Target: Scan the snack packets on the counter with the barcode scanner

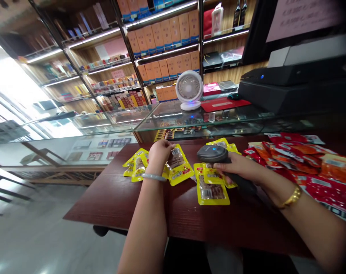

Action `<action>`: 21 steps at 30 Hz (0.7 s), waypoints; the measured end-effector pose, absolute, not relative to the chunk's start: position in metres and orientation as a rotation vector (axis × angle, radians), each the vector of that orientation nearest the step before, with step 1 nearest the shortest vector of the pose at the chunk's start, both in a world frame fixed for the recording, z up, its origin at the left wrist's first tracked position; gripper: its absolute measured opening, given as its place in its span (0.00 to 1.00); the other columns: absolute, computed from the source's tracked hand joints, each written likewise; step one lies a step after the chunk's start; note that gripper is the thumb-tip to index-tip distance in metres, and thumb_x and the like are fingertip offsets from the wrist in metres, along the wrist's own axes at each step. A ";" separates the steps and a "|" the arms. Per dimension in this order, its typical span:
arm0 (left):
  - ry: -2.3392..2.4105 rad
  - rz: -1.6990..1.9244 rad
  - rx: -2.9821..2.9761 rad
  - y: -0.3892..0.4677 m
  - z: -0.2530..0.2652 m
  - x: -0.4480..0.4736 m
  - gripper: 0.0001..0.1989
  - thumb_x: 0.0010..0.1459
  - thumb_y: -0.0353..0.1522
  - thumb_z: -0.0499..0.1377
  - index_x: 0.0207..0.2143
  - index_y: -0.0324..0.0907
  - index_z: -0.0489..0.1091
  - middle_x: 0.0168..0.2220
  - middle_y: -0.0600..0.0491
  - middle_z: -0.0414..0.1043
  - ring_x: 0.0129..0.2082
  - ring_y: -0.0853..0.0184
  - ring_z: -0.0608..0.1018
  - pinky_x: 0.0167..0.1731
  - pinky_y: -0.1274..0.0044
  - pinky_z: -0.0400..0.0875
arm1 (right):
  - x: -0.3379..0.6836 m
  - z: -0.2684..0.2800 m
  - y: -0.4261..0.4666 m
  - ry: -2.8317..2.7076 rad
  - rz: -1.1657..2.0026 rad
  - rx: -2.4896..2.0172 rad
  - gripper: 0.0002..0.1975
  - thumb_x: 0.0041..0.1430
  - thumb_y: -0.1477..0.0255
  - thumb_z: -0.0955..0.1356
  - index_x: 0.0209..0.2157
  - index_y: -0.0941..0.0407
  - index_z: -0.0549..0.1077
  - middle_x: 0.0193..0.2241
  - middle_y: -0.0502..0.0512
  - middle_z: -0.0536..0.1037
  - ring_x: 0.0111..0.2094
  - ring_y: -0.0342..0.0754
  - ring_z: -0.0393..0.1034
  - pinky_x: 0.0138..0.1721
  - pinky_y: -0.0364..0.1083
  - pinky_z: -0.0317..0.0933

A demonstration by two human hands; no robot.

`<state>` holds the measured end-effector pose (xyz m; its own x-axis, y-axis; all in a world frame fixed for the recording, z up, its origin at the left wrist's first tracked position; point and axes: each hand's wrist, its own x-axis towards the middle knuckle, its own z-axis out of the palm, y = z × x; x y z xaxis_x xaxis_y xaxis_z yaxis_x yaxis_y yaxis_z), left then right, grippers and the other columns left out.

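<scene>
My left hand (159, 153), with a pale bangle at the wrist, has its fingers closed at the top edge of a yellow snack packet (179, 165) that shows a barcode on its clear window. Several similar yellow packets (138, 166) lie fanned out to the left of that hand, partly behind it. Wrapped round the handle of a dark barcode scanner (213, 153) is my right hand (238, 167), below a gold bracelet. The scanner's head points left, with a blue light on top. Beneath and around it lie more yellow packets (213, 192), overlapping one another.
Red and orange packets (301, 156) are heaped on the right of the dark wooden table (112, 198). Behind it stands a glass counter (161, 120) bearing a white fan (189, 91), a red mat (224, 104) and a black machine (298, 89). Boxes fill the shelves (167, 32).
</scene>
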<state>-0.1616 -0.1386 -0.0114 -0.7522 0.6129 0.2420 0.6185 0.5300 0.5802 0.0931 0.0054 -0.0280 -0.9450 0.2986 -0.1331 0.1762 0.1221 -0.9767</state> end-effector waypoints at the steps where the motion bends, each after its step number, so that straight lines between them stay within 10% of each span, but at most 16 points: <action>1: -2.732 -1.162 -1.175 -0.137 -0.012 -0.158 0.14 0.52 0.44 0.60 0.24 0.43 0.71 0.18 0.54 0.69 0.19 0.69 0.70 0.23 0.77 0.59 | 0.093 -0.027 0.005 -2.280 1.952 -0.474 0.21 0.52 0.54 0.73 0.27 0.58 0.69 0.20 0.48 0.71 0.17 0.41 0.68 0.20 0.41 0.61; 21: -2.583 -1.728 -1.285 -0.104 -0.034 -0.126 0.12 0.53 0.39 0.59 0.24 0.40 0.70 0.19 0.56 0.67 0.19 0.72 0.67 0.21 0.80 0.58 | 0.096 -0.023 0.001 -2.277 1.951 -0.419 0.19 0.53 0.55 0.72 0.35 0.58 0.73 0.18 0.47 0.70 0.17 0.42 0.66 0.21 0.42 0.61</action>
<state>-0.1265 -0.1036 -0.0338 -0.6870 0.6929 0.2190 0.4668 0.1899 0.8637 0.0958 0.0008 -0.0226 -0.9554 0.2804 -0.0925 0.1344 0.1339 -0.9818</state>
